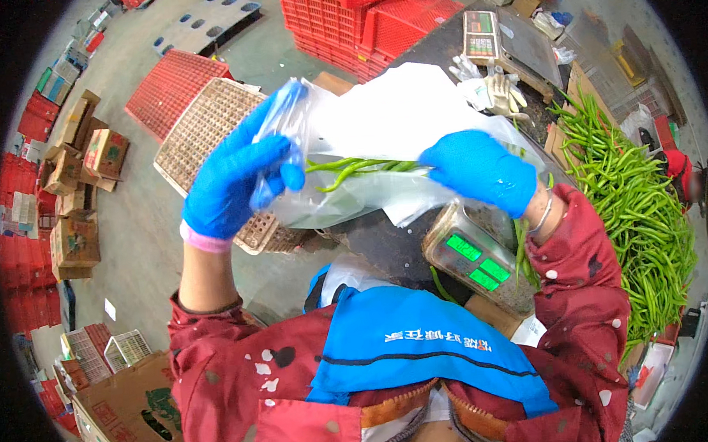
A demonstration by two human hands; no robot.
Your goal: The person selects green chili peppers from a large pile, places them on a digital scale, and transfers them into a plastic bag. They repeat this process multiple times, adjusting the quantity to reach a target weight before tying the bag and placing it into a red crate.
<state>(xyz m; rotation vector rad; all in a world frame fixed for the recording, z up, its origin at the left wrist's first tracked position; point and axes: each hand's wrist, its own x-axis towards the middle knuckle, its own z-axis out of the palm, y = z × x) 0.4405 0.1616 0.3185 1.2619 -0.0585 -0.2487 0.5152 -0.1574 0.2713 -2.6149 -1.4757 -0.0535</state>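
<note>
My left hand [239,166], in a blue glove, grips the crumpled mouth of a clear plastic bag [318,207]. Several long green chili peppers [337,171] lie lengthwise in or on the bag between my hands. My right hand [477,170], also blue-gloved, has its fingers curled on the bag at the peppers' right end. Beneath the bag is a white sheet [389,103]. Just below my right hand sits a weighing scale [448,237] with lit green displays, a few peppers beside it.
A large pepper heap [635,227] fills the right side. Gloves [505,95] and a second scale [480,41] lie at the dark table's [390,251] back. Beyond are a beige crate [187,141], red crates [324,27], a plastic pallet [207,23] and cardboard boxes [74,238].
</note>
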